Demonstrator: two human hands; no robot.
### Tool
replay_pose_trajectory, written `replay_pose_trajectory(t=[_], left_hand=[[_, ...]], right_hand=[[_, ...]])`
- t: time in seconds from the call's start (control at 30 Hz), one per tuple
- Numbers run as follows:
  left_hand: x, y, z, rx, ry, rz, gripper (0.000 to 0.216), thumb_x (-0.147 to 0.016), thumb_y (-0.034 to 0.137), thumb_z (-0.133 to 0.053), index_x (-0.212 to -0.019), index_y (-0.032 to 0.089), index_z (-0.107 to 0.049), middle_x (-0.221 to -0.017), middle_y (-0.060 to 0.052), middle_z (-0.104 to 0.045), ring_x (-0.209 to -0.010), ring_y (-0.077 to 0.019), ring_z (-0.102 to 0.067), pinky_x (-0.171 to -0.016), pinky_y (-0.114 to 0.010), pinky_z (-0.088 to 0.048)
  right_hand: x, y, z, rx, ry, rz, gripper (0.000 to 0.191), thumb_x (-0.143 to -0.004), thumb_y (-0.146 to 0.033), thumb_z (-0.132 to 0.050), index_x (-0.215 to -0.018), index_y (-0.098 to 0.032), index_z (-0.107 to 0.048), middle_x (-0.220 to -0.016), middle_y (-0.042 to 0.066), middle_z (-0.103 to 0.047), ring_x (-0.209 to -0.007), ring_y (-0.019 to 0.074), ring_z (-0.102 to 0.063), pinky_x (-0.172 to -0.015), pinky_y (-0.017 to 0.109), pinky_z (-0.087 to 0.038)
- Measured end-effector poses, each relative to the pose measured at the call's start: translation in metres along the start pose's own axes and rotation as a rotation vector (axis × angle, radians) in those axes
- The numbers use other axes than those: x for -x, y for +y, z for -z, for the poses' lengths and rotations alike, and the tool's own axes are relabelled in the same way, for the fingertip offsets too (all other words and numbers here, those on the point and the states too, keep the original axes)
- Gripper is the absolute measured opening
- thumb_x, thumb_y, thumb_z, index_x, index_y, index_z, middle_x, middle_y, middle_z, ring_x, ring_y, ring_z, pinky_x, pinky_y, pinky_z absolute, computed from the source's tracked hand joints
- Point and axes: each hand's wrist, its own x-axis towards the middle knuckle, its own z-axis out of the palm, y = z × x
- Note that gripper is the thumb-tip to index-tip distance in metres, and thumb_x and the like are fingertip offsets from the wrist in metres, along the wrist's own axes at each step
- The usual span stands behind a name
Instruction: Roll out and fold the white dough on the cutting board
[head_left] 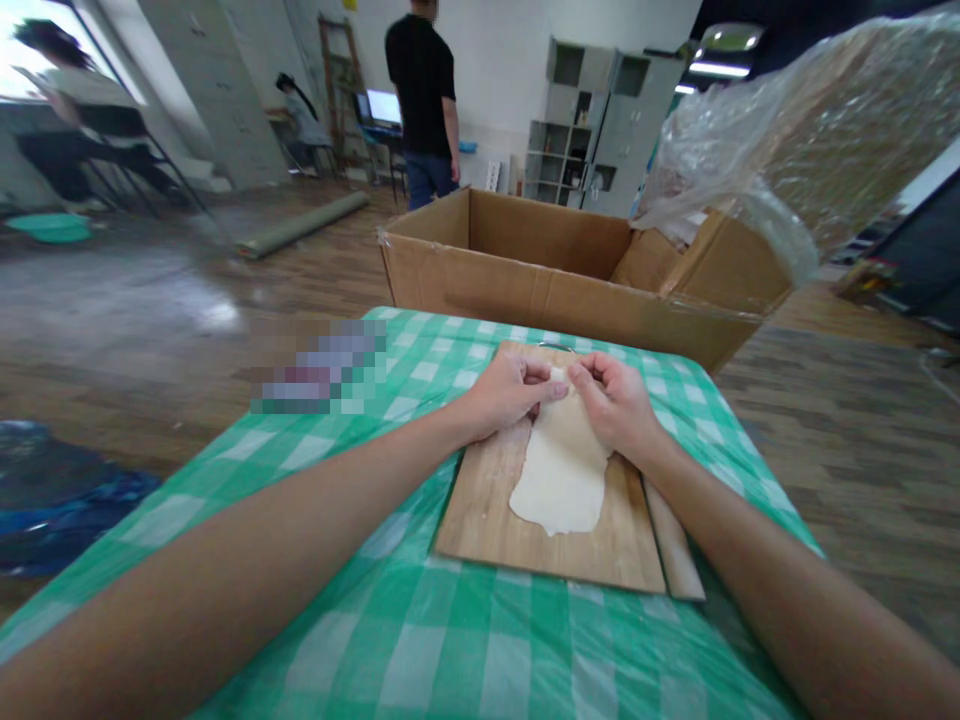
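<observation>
A flat, pale sheet of dough (564, 478) lies lengthwise on a wooden cutting board (480, 525), its near edge ragged. At its far end my left hand (514, 392) pinches the dough between thumb and fingers. Close beside it, my right hand (611, 400) pinches the same far edge, the fingertips of both hands only a little apart. A wooden rolling pin (675, 550) rests along the board's right side, partly hidden under my right forearm. The board's metal handle (556, 347) shows just beyond my hands.
A green-and-white checked cloth (495, 640) covers the table. Past its far edge stands a large open cardboard box (525, 280) with plastic wrap (750, 150). A blurred-out item (322, 370) lies at the table's left. A person in a black shirt (421, 90) stands behind; others sit farther left.
</observation>
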Motion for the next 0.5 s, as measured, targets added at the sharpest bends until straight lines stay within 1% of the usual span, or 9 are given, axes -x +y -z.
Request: replay_pose_trajectory(t=[0.07,0.13,0.2,0.27,0.3,0.4,0.43,0.5], left_hand=[[0.0003,0.0004,-0.0009,-0.014,0.010,-0.014,0.029,-0.083,0.042,-0.082,-0.080,0.014,-0.075,-0.075,-0.004,-0.072,-0.064,-0.0121,-0.062,-0.056,-0.023,-0.043],[0.0012,0.0025,-0.0022,0.007,-0.014,-0.023,0.031,-0.082,0.044,-0.082,-0.084,0.014,-0.076,-0.082,-0.005,-0.074,-0.071,-0.0145,-0.065,-0.060,-0.024,-0.046],[0.0022,0.0057,-0.0031,0.029,-0.050,-0.020,0.034,-0.080,0.046,-0.084,-0.088,0.014,-0.077,-0.088,-0.006,-0.076,-0.076,-0.0158,-0.066,-0.063,-0.024,-0.047],[0.0029,0.0084,-0.0031,0.040,-0.078,-0.010,0.037,-0.079,0.049,-0.084,-0.090,0.014,-0.077,-0.085,-0.006,-0.075,-0.071,-0.0142,-0.064,-0.059,-0.023,-0.044],[0.0031,0.0092,-0.0028,0.036,-0.079,-0.011,0.038,-0.081,0.050,-0.083,-0.089,0.014,-0.077,-0.079,-0.004,-0.072,-0.065,-0.0124,-0.060,-0.056,-0.023,-0.041],[0.0024,0.0077,-0.0011,0.005,-0.009,-0.038,0.038,-0.086,0.052,-0.078,-0.078,0.014,-0.074,-0.061,0.001,-0.060,-0.052,-0.0085,-0.047,-0.048,-0.023,-0.030],[0.0018,0.0061,-0.0005,0.004,0.033,-0.051,0.038,-0.086,0.051,-0.078,-0.077,0.015,-0.073,-0.059,0.002,-0.058,-0.050,-0.0082,-0.045,-0.048,-0.023,-0.029],[0.0002,0.0021,0.0007,0.029,0.107,-0.067,0.035,-0.085,0.049,-0.078,-0.078,0.015,-0.073,-0.062,0.001,-0.061,-0.051,-0.0087,-0.047,-0.048,-0.022,-0.030]], right_hand=[[-0.0004,-0.0022,0.0000,-0.022,-0.041,0.021,0.029,-0.097,-0.048,-0.062,-0.086,-0.021,-0.066,-0.078,0.003,-0.068,-0.070,0.0177,-0.059,-0.063,0.030,-0.044],[-0.0009,-0.0050,0.0012,-0.049,-0.095,0.035,0.027,-0.095,-0.047,-0.065,-0.089,-0.021,-0.068,-0.082,0.003,-0.070,-0.073,0.0183,-0.062,-0.067,0.030,-0.046],[-0.0012,-0.0066,0.0026,-0.041,-0.093,0.034,0.027,-0.094,-0.047,-0.067,-0.087,-0.020,-0.069,-0.080,0.003,-0.071,-0.073,0.0187,-0.062,-0.068,0.031,-0.047],[-0.0014,-0.0065,0.0031,-0.018,-0.059,0.016,0.029,-0.093,-0.048,-0.067,-0.082,-0.021,-0.068,-0.075,0.003,-0.069,-0.069,0.0183,-0.059,-0.064,0.030,-0.044],[-0.0014,-0.0060,0.0030,-0.019,-0.048,0.003,0.031,-0.093,-0.049,-0.066,-0.081,-0.021,-0.068,-0.073,0.002,-0.068,-0.068,0.0181,-0.058,-0.062,0.030,-0.043],[-0.0020,-0.0045,0.0022,-0.100,-0.041,-0.034,0.034,-0.095,-0.054,-0.062,-0.086,-0.021,-0.069,-0.079,0.003,-0.068,-0.072,0.0186,-0.059,-0.064,0.030,-0.045],[-0.0022,-0.0042,0.0021,-0.146,-0.043,-0.056,0.035,-0.095,-0.055,-0.061,-0.089,-0.021,-0.069,-0.081,0.003,-0.068,-0.073,0.0187,-0.059,-0.065,0.030,-0.046],[-0.0023,-0.0040,0.0025,-0.203,-0.085,-0.105,0.036,-0.095,-0.056,-0.062,-0.092,-0.021,-0.070,-0.081,0.002,-0.068,-0.071,0.0183,-0.059,-0.063,0.029,-0.047]])
